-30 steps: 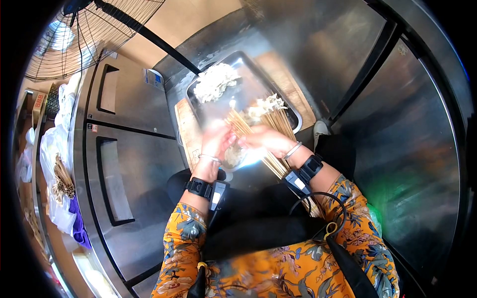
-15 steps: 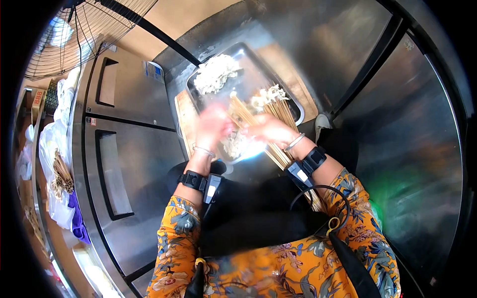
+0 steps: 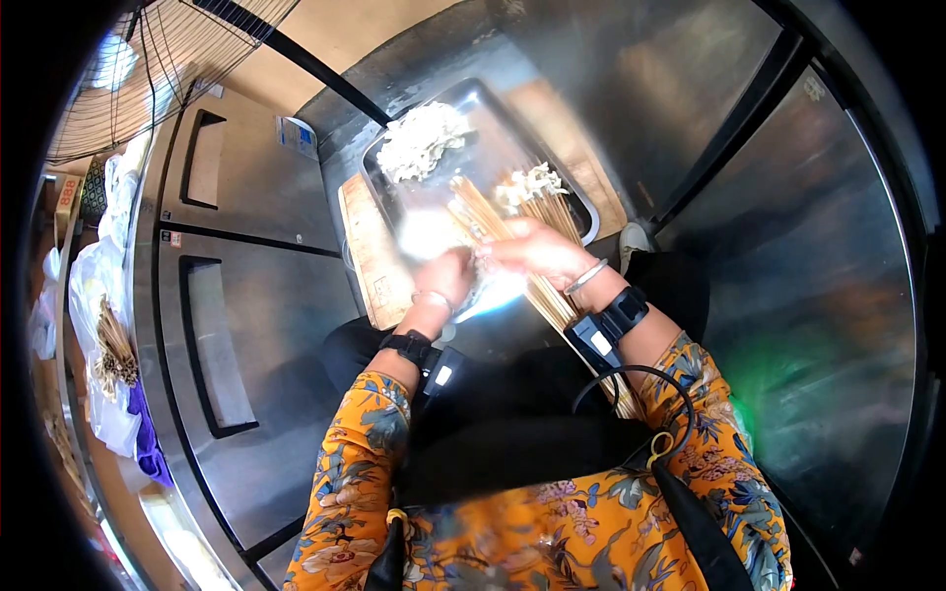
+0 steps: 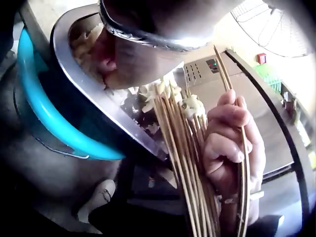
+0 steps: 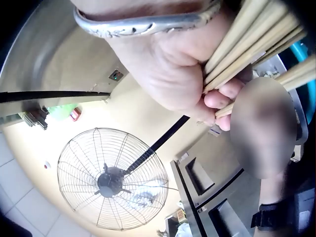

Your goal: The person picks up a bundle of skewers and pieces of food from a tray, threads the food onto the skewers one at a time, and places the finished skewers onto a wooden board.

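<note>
My right hand (image 3: 537,251) grips a bundle of thin wooden skewers (image 3: 478,212), their tips pointing up and away over the tray (image 3: 370,177). In the left wrist view its curled fingers and thumb hold a few skewers (image 4: 242,173) upright. My left hand (image 3: 448,276) is low at the tray's near end, left of the right hand. The left wrist view shows that hand reaching over the metal rim to pale, soft food pieces (image 4: 81,44); its fingertips are mostly hidden. Loaded skewers (image 3: 552,212) lie on the tray's right side with pale pieces (image 3: 532,185) at their ends.
A heap of pale pieces (image 3: 424,143) sits at the tray's far left. Wooden boards (image 3: 370,261) show under the tray. A turquoise rim (image 4: 49,118) curves below it. Steel cabinets (image 3: 246,325) flank both sides, and a wire fan (image 5: 113,180) stands beyond.
My left hand has left the skewers beside the right hand, swung out blurred, then dropped to the tray's near end. My right hand keeps its grip on the skewers, nearly still.
</note>
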Motion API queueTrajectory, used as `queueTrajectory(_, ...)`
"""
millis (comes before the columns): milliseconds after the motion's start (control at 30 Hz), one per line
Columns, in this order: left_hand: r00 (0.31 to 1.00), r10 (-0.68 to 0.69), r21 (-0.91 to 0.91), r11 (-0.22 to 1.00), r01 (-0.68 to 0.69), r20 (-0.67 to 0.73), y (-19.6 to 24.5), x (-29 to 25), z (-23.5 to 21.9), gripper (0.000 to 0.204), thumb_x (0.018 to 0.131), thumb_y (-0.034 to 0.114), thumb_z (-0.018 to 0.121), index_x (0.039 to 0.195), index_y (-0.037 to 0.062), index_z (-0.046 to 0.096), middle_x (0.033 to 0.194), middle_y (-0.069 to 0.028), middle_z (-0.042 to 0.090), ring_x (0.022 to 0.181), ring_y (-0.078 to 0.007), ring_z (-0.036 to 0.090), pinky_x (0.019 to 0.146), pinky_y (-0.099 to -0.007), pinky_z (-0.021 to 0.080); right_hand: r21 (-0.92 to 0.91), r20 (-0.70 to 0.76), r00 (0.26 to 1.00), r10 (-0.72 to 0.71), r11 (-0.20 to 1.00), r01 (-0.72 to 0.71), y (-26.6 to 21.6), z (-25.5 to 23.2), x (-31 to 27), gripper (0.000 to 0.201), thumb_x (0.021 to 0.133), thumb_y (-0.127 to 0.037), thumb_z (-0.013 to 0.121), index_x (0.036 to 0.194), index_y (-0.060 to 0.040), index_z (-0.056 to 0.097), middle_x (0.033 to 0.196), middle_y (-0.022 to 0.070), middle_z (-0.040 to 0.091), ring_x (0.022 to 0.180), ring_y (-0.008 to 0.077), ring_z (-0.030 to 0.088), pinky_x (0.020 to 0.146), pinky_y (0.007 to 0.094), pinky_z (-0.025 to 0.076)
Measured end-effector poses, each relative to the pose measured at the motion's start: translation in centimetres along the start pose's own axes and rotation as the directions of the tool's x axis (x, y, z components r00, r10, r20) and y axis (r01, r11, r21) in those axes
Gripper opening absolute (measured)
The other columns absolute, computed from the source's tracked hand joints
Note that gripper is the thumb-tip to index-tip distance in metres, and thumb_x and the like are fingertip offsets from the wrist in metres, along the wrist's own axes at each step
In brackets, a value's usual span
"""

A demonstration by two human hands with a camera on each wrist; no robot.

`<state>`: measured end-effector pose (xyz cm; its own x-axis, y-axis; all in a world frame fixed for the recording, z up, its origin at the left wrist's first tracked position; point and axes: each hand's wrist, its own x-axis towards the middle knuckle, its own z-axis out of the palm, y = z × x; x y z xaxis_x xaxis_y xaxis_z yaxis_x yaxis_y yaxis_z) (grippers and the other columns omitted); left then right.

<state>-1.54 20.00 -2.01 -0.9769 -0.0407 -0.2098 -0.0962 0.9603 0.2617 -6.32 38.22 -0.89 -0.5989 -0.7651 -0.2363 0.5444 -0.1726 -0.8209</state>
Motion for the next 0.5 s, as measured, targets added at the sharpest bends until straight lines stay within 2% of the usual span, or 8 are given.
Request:
queueTrajectory(100,0.999,0.022,-0.014,1.0,-0.022,0.045,-1.8,0.2,-0.1,0.017,0.075,0.017,0.062,0.087,0.0058,0.059,0.08,-0.0143,0.062,0.061,-0.0289,0.059,0.058,-0.0344,0.048,-0.006,0.003,1.0,-0.011,1.0,0.011,-0.1,0.0,0.0,0.019,0.081,-0.014,0.061,0.095,-0.0005,0.058,0.076,0.002,0.06,0.062,0.0054,0.054,0.051,0.0159,0.042)
queueTrajectory(133,0.996,-0.022,-0.303,0.952,0.049,0.09,-2.5,0.2,0.1,0.016,0.076,0.015,0.061,0.088,0.0052,0.059,0.08,-0.0122,0.063,0.061,-0.0253,0.059,0.057,-0.0312,0.048,-0.011,-0.004,1.0,-0.024,1.0,0.024,-0.1,0.1,0.0,0.017,0.081,-0.014,0.061,0.091,-0.0003,0.057,0.074,0.0032,0.059,0.058,0.0065,0.054,0.048,0.0172,0.042)
queueTrajectory(167,0.988,-0.055,-0.563,0.816,0.128,0.144,-2.9,0.1,0.0,0.014,0.078,0.012,0.06,0.09,0.0046,0.058,0.079,-0.0102,0.063,0.06,-0.0218,0.06,0.055,-0.028,0.048,-0.018,-0.009,0.999,-0.035,0.999,0.035,-0.1,0.3,0.0,0.016,0.08,-0.014,0.06,0.087,0.0,0.056,0.071,0.0045,0.059,0.055,0.0076,0.053,0.046,0.0184,0.042)
queueTrajectory(200,0.977,-0.073,-0.769,0.606,0.204,0.202,-3.4,0.0,-0.2,0.013,0.079,0.01,0.059,0.091,0.004,0.057,0.079,-0.0082,0.063,0.06,-0.0183,0.06,0.054,-0.0248,0.049,-0.017,-0.021,0.999,-0.037,0.999,0.036,-0.2,0.5,-0.1,0.016,0.08,-0.013,0.06,0.087,0.0002,0.056,0.071,0.0044,0.059,0.055,0.0076,0.053,0.045,0.0186,0.041)
queueTrajectory(233,0.958,-0.106,-0.809,0.516,0.281,0.266,-4.1,0.1,-0.6,0.012,0.082,0.003,0.054,0.094,0.0023,0.055,0.081,-0.0043,0.062,0.066,-0.0121,0.06,0.059,-0.0199,0.049,-0.017,-0.03,0.999,-0.039,0.999,0.039,-0.3,0.8,-0.2,0.016,0.08,-0.013,0.06,0.087,0.0004,0.056,0.071,0.0043,0.059,0.055,0.0077,0.053,0.045,0.0187,0.041)
queueTrajectory(333,0.931,-0.057,-0.931,0.03,0.363,0.361,-4.4,-0.6,-1.5,0.013,0.082,0.0,0.053,0.094,0.0024,0.055,0.082,-0.0062,0.061,0.07,-0.0142,0.06,0.064,-0.0221,0.051,-0.048,-0.019,0.999,-0.034,0.998,0.033,-0.7,1.2,-0.4,0.019,0.081,-0.014,0.061,0.094,-0.0006,0.058,0.075,0.0018,0.059,0.062,0.0062,0.054,0.052,0.0177,0.043)
queueTrajectory(367,0.925,-0.033,-0.925,-0.063,0.375,0.377,-4.5,-0.9,-1.9,0.014,0.082,-0.002,0.051,0.095,0.0028,0.055,0.083,-0.0072,0.061,0.076,-0.0163,0.06,0.07,-0.0255,0.051,-0.063,-0.012,0.999,-0.03,0.998,0.029,-0.7,1.1,-0.5,0.021,0.081,-0.015,0.062,0.097,-0.0012,0.059,0.077,0.0005,0.059,0.065,0.0055,0.055,0.055,0.0171,0.044)
queueTrajectory(500,0.932,-0.044,-0.915,-0.208,0.345,0.361,-3.2,-1.4,-2.7,0.011,0.084,0.005,0.053,0.095,0.0044,0.055,0.085,-0.0064,0.06,0.08,-0.018,0.06,0.073,-0.0289,0.051,-0.164,-0.001,1.0,0.007,0.987,-0.007,0.1,0.7,0.2,0.019,0.081,-0.014,0.06,0.095,-0.0009,0.058,0.076,-0.0002,0.058,0.065,0.0051,0.054,0.054,0.0173,0.044)
